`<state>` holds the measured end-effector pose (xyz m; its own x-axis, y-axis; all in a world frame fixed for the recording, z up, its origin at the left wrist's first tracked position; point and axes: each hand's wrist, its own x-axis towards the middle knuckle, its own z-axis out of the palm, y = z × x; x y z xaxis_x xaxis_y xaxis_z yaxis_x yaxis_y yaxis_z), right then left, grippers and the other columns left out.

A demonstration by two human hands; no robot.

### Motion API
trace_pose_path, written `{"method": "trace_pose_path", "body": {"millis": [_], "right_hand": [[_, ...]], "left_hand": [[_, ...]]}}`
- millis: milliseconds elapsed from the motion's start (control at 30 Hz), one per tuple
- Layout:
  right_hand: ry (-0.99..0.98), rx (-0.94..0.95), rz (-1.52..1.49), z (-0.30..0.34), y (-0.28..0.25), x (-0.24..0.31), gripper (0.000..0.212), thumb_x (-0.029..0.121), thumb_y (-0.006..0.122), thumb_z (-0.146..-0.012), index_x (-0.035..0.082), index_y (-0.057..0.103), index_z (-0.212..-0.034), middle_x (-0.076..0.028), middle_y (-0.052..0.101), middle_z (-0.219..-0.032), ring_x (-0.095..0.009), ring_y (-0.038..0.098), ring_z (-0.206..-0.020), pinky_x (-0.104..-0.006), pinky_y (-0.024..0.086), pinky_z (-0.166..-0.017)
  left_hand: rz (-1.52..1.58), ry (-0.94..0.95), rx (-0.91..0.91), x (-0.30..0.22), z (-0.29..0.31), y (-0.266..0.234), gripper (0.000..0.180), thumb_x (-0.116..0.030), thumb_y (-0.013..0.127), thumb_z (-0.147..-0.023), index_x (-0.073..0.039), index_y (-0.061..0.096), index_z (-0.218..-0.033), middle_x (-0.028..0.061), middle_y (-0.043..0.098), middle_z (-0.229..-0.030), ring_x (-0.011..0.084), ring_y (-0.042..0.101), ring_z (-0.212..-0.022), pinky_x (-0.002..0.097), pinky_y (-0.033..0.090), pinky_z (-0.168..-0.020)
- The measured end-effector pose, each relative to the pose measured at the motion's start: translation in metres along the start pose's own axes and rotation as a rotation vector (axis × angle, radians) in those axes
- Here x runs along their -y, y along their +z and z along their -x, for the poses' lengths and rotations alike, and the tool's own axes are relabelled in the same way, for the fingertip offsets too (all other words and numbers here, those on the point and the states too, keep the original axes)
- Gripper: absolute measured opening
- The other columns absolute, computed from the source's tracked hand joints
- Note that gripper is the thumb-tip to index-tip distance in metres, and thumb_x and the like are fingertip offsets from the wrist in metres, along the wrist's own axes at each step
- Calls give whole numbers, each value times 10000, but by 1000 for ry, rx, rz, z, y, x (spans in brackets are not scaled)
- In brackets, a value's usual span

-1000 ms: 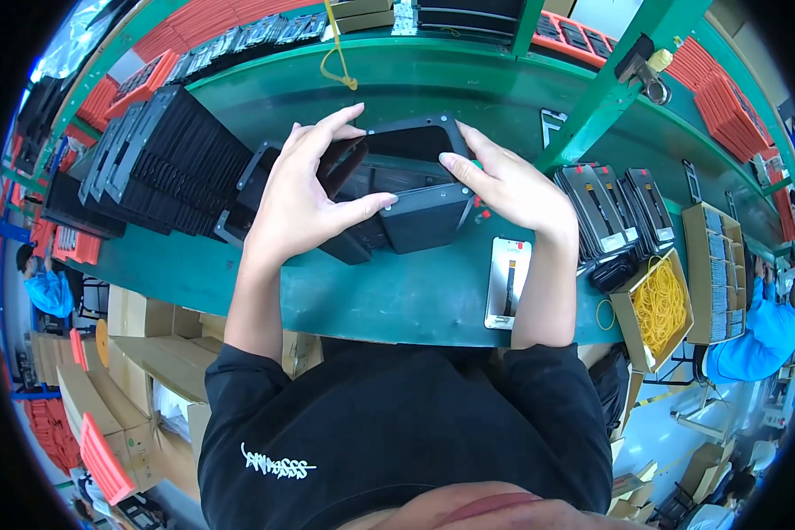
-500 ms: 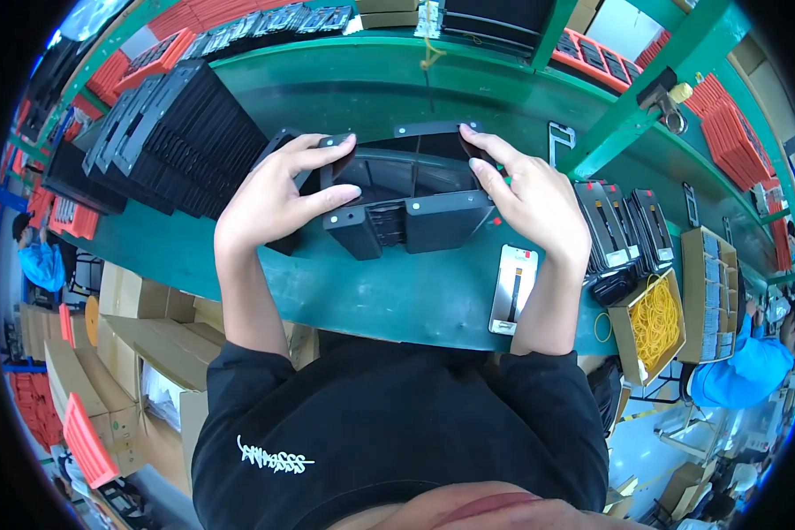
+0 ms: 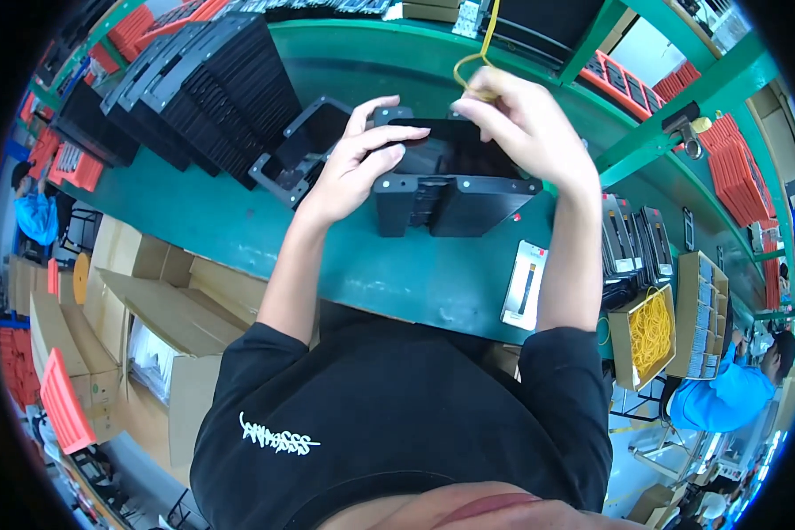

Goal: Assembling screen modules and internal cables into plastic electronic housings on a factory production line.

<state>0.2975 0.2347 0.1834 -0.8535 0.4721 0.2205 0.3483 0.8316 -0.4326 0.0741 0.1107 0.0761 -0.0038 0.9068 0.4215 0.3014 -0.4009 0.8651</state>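
Note:
A stack of black frame-like trays (image 3: 490,212) stands on the green bench in front of me. Over its left end, my left hand (image 3: 362,159) lies with fingers stretched and apart, touching the top edges. Above the far right side of the stack, my right hand (image 3: 512,115) pinches a yellow cord (image 3: 465,64) that runs up out of view. The fingertips partly hide where the cord ends. Left of the stack, a loose black frame (image 3: 305,146) with light corner dots leans at an angle, close to my left hand.
Tall stacks of black trays (image 3: 230,93) fill the bench's left. A display panel (image 3: 524,284) lies beside my right forearm. Farther right are more panels (image 3: 623,234), a box of yellow rubber bands (image 3: 652,331) and a divided carton (image 3: 702,309). A green post (image 3: 671,110) rises at right.
My right hand has let go of the tray stack and moved up to the yellow cord. My left hand has shifted right along with the stack. The loose frame at left now shows more.

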Motion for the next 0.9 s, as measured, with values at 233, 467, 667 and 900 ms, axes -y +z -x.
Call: {"method": "trace_pose_path", "body": {"millis": [233, 467, 667, 900], "right_hand": [[-155, -254, -934, 88, 82, 36, 303, 247, 605, -1014, 21, 524, -829, -140, 622, -908, -248, 658, -785, -345, 536, -740], [-238, -548, -484, 75, 132, 45, 342, 273, 540, -1057, 5, 509, -845, -146, 623, -924, -279, 682, -839, -360, 555, -766], [-221, -769, -1020, 64, 62, 69, 305, 207, 474, -1082, -25, 564, -905, -142, 623, -875, -256, 656, -791, -361, 568, -748], [113, -952, -792, 126, 43, -27, 334, 262, 383, -1121, 18, 508, -931, -126, 573, -940, -251, 640, -816, -372, 558, -708]], "left_hand": [[-110, 135, 79, 0, -2, -18, 493, -291, 728, -868, -83, 712, -1315, 164, 452, -1483, 287, 435, -1394, 425, 374, -1143], [-281, 232, 89, 3, -5, -17, 684, -386, 845, -724, -93, 706, -1327, 166, 485, -1434, 281, 535, -1314, 390, 454, -1092], [151, -157, -74, -10, -11, -38, 561, -296, 834, -780, -68, 720, -1280, 144, 532, -1344, 242, 610, -1179, 333, 516, -990], [-578, -156, -616, 31, 51, -90, 493, -271, 850, -791, -96, 737, -1238, 168, 522, -1354, 285, 578, -1202, 396, 481, -1034]]}}
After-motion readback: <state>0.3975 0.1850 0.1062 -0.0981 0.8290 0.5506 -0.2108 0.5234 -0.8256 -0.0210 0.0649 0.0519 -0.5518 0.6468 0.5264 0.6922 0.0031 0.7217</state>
